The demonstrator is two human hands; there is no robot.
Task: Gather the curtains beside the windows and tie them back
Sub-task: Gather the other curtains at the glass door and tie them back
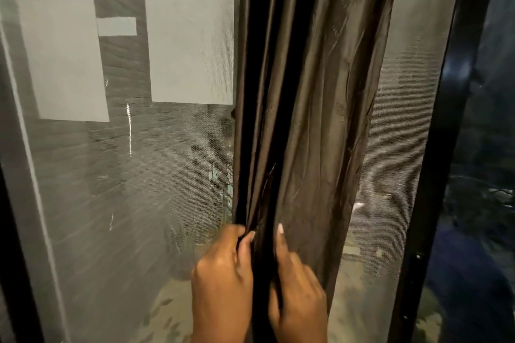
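My left hand (223, 273) pinches the dark curtain (306, 92) folds against the mesh screen (125, 189), and my right hand (299, 287) grips them alongside.

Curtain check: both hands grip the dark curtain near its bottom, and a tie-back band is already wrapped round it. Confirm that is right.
Not quite. The head view shows no tie-back band round the curtain; it hangs in loose folds. The rest stands: the left hand and the right hand both grip the dark curtain near its bottom.
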